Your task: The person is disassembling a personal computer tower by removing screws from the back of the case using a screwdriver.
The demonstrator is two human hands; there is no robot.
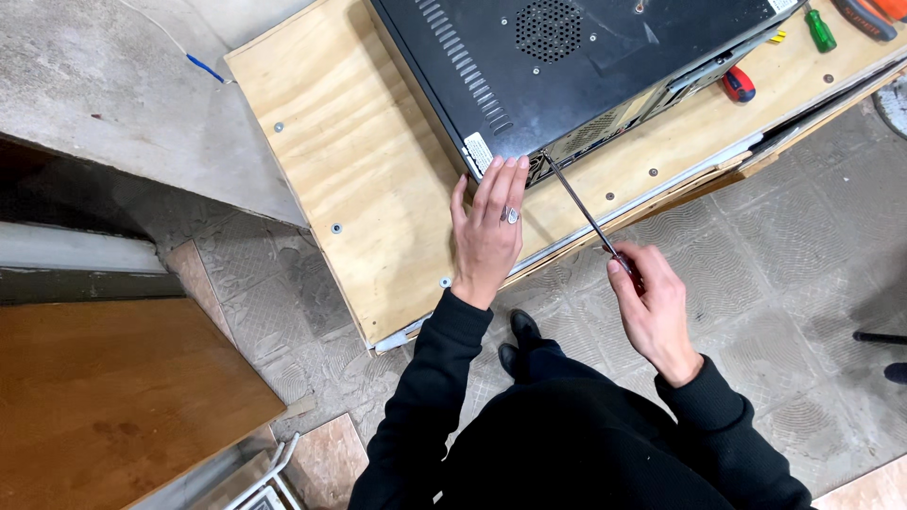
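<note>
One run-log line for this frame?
left hand: flat against black computer case corner | right hand: holds screwdriver, tip at case rear edge | surface: plywood bench

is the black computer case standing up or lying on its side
Lying on its side: the black computer case rests flat on the plywood table, its vented side panel facing up.

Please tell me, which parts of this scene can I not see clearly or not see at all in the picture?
- Head view: the screwdriver handle is mostly hidden inside the right hand.
- Head view: its tip at the rear corner of the black computer case is too small to show any screw.
- Head view: the case's far end is cut off by the top edge.
- Head view: the left hand covers the case corner and part of the plywood bench.
</note>
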